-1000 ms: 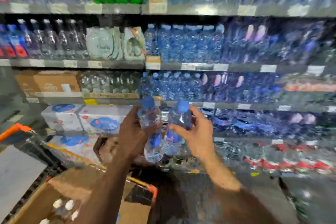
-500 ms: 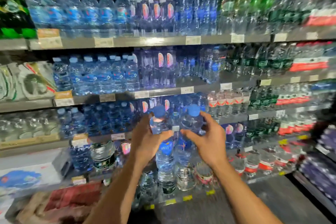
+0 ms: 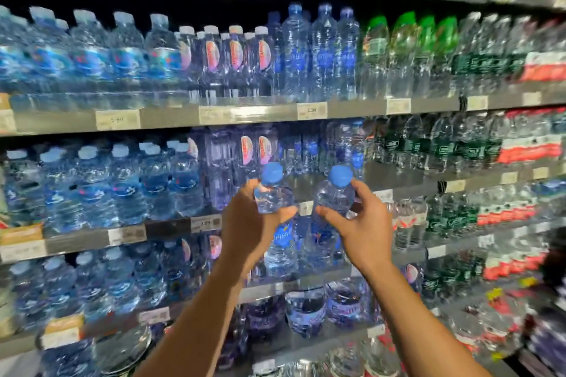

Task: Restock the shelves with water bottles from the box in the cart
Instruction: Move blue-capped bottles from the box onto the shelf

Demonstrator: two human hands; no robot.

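Observation:
I hold two clear water bottles with blue caps upright, side by side, in front of the shelves. My left hand (image 3: 248, 229) grips the left bottle (image 3: 274, 193) around its shoulder. My right hand (image 3: 364, 229) grips the right bottle (image 3: 335, 193) the same way. Both bottles carry blue labels low on their bodies. They are raised level with the middle shelf (image 3: 398, 174), where a stretch of bare shelf shows just behind the caps. The cart and its box are out of view.
Rows of water bottles fill the shelves on the left (image 3: 92, 187) and above (image 3: 321, 52). Green-labelled and red-labelled bottles (image 3: 459, 147) stand to the right. Price tags (image 3: 311, 110) line the shelf edges. Larger bottles (image 3: 306, 312) sit on a lower shelf under my hands.
My view has swung away from the cart and up to the shelves. Both hands have lifted the two bottles higher and closer to the middle shelf, and the bottles now stand slightly apart.

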